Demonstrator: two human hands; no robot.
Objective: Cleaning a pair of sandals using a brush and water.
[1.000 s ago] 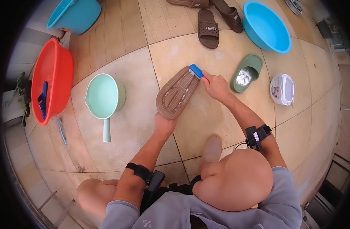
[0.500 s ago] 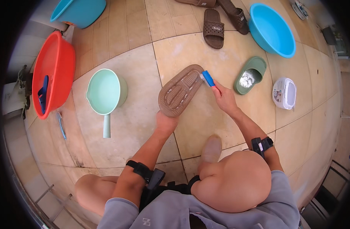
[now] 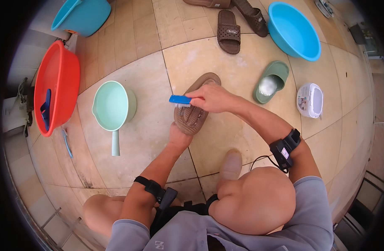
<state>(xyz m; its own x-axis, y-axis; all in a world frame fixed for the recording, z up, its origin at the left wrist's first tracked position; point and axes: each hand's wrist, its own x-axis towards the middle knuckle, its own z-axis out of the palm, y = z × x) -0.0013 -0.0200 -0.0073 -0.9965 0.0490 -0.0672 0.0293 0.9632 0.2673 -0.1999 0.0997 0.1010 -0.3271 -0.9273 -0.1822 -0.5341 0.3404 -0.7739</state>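
My left hand (image 3: 180, 136) grips one end of a brown slipper (image 3: 190, 118), whose ridged sole faces up. Its fingers are mostly hidden beneath the slipper. My right hand (image 3: 213, 97) is closed round a blue scrubbing brush (image 3: 180, 99) with pale bristles. The bristles lie over the left edge of the sole, and the right hand covers part of the slipper's middle. To the right lies a green slipper (image 3: 263, 97) with white powder or foam inside it.
A mint-green dipper (image 3: 115, 143) stands at left, beside a red basin (image 3: 70, 83) holding a dark blue object. Far off are a blue basin (image 3: 311, 52), a blue bucket (image 3: 95, 21) and brown slippers (image 3: 228, 42). A white tub (image 3: 303, 102) stands right; a thin blue brush (image 3: 67, 144) lies left.
My right hand has carried the brush from the slipper's far right edge leftward and nearer, across to the sole's left edge. The left hand keeps its hold on the slipper.
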